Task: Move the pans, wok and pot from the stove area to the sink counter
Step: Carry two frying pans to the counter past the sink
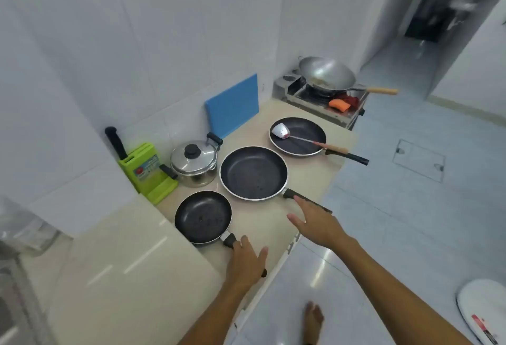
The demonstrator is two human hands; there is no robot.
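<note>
Three black frying pans lie in a row on the beige counter (pixel 276 229): a small pan (pixel 203 216) nearest me, a large pan (pixel 253 172) in the middle, and a far pan (pixel 298 136) with a metal spatula (pixel 298 138) in it. A steel pot (pixel 193 164) with a lid stands behind the small pan. A steel wok (pixel 326 73) rests on the gas stove (pixel 315 98) at the far end. My left hand (pixel 247 261) lies flat over the small pan's handle, fingers spread. My right hand (pixel 315 221) hovers open over the large pan's handle.
A green knife block (pixel 146 170) stands left of the pot. A blue cutting board (pixel 232 106) leans on the tiled wall. An orange and red cloth (pixel 342 103) lies on the stove. A sink edge (pixel 11 276) shows at the far left. My foot (pixel 312 320) is on the floor.
</note>
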